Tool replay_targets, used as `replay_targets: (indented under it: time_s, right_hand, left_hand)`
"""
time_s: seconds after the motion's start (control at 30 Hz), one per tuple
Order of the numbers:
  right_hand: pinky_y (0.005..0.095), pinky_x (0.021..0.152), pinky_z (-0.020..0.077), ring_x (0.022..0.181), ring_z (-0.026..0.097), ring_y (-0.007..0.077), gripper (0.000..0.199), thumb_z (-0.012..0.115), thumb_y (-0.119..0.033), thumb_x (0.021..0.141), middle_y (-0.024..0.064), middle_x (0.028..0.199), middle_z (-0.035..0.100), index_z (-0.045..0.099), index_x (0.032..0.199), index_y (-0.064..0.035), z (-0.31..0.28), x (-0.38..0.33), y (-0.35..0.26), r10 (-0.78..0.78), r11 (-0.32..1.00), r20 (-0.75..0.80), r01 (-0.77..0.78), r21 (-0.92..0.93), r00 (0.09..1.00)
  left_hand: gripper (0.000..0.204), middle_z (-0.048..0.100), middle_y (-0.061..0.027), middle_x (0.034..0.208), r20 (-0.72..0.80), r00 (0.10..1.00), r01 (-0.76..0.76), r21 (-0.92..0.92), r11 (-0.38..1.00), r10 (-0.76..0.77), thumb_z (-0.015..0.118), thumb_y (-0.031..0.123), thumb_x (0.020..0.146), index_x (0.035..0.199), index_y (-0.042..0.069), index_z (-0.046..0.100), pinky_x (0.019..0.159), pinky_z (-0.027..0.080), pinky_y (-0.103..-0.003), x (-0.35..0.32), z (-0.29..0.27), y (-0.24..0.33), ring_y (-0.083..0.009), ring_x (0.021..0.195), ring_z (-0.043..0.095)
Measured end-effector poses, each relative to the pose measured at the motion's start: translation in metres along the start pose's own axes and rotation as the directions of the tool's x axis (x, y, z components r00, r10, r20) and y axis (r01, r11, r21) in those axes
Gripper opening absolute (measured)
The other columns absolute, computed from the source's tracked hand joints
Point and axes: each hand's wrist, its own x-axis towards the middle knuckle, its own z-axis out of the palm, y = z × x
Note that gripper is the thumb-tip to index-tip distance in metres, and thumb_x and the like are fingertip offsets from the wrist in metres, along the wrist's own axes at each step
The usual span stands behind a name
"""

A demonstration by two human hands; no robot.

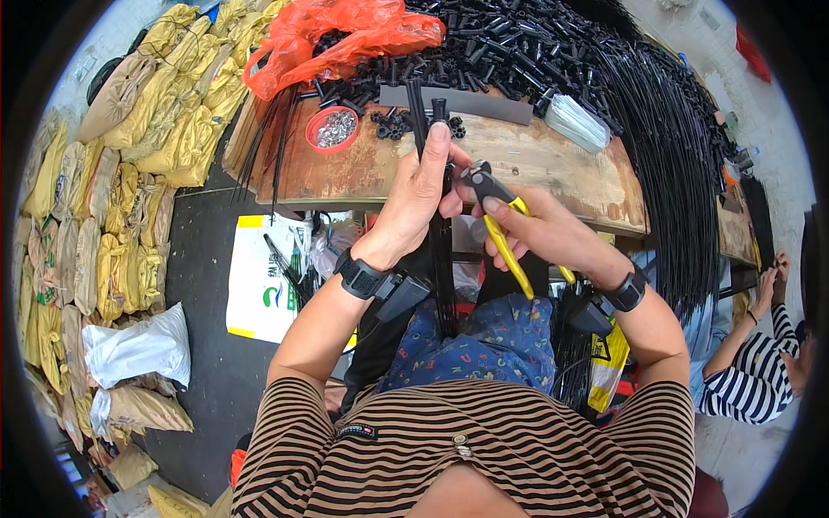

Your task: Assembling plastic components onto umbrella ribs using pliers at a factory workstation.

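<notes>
My left hand (411, 197) is closed around a bundle of long, thin black strands (441, 276), which rise above the fingers and hang down toward my lap. A black tubular plastic fitting (439, 110) stands up beside my left thumb. In my right hand (542, 223) are end-cutting pincers (502, 244) with yellow handles, gripped with the handles slightly apart. Their dark jaws are right beside my left fingertips, at the bundle. What lies between the jaws is too small to make out.
On the wooden bench (389, 173) are a red dish (310, 138) of small metal pieces, black rings (393, 125), a clear plastic box (577, 123) and heaped black tubes (518, 52). A red plastic bag (337, 39) lies behind. Yellow sacks (186, 129) line the left; another person (751, 371) works at right.
</notes>
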Motion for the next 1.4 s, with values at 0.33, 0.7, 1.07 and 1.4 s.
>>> replay_targets:
  time_s: [0.33,0.7,1.07,1.4]
  right_hand:
    - [0.0335,0.065,0.0576,0.069,0.067,0.0209,0.035,0.042,-0.033,0.101,0.0109,0.083,0.065,0.052,0.109,-0.001,-0.028,0.019,0.041,0.363,0.872,0.059,-0.361,0.33,0.93]
    - [0.0373,0.077,0.0568,0.083,0.067,0.0251,0.04,0.037,-0.036,0.102,0.0142,0.094,0.066,0.052,0.114,-0.0003,-0.023,0.027,0.067,0.374,0.771,0.168,-0.407,0.489,0.912]
    - [0.0335,0.086,0.0532,0.098,0.065,0.0265,0.043,0.039,-0.036,0.101,0.0199,0.11,0.064,0.049,0.12,0.0007,-0.017,0.025,0.079,0.195,0.744,0.205,-0.281,0.606,0.959]
    - [0.0244,0.065,0.0511,0.072,0.065,0.0141,0.042,0.043,-0.039,0.1,0.0101,0.09,0.067,0.055,0.117,-0.003,-0.007,-0.002,0.002,0.063,0.989,0.152,-0.082,0.123,0.986]
  left_hand:
    - [0.051,0.049,-0.0029,0.065,-0.086,0.996,-0.026,-0.078,0.997,0.02,0.039,0.055,0.097,0.087,0.006,0.052,0.045,0.031,-0.022,0.001,-0.02,-0.001,-0.0067,0.046,0.037]
    - [0.052,0.049,-0.003,0.064,-0.102,0.995,-0.012,-0.076,0.997,0.004,0.043,0.055,0.096,0.085,0.005,0.052,0.045,0.032,-0.022,0.002,-0.015,-0.001,-0.007,0.047,0.038]
    - [0.053,0.05,-0.0029,0.065,-0.091,0.996,-0.01,-0.083,0.996,0.002,0.046,0.055,0.095,0.083,0.004,0.054,0.045,0.033,-0.023,0.004,-0.014,-0.002,-0.0077,0.048,0.04]
    - [0.064,0.045,-0.001,0.059,-0.004,1.0,0.008,-0.006,1.0,-0.008,0.037,0.062,0.094,0.092,0.001,0.055,0.047,0.03,-0.023,0.004,-0.001,-0.002,-0.0076,0.048,0.039]
